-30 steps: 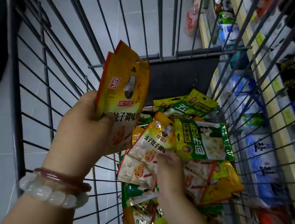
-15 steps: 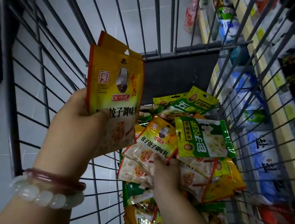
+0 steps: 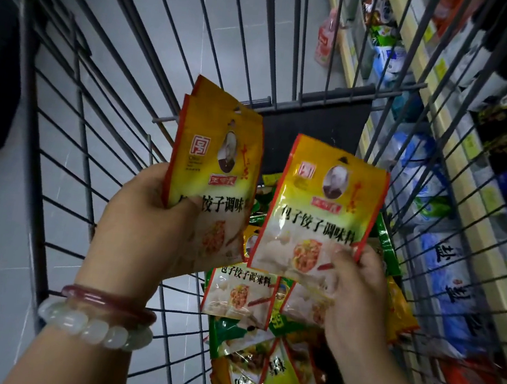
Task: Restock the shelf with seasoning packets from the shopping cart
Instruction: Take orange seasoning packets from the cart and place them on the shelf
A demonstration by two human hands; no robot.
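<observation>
Your left hand (image 3: 144, 220) grips a small stack of yellow seasoning packets (image 3: 213, 168), thumb across the front, at least 2 tops showing, held upright above the shopping cart (image 3: 73, 127). Your right hand (image 3: 358, 286) pinches a single packet (image 3: 323, 209) at its lower right corner, fingers (image 3: 341, 254) curled on the front face, lifting it just beside the stack. Below, the loose pile of packets (image 3: 243, 295) lies in the cart's basket, yellow and green mixed.

These look like light, thin foil pouches: limp, glossy, likely slick against each other. That corner pinch lets the packet droop and swing, so you would do better taking it along the lower edge or flat across the middle. The stack in your left could fan out and slide; squeeze it near the bottom seam, thumb over the top face. No crushing worry, I judge, as the contents seem powdery. The shelf (image 3: 458, 158) runs along your right, beyond the wire.
</observation>
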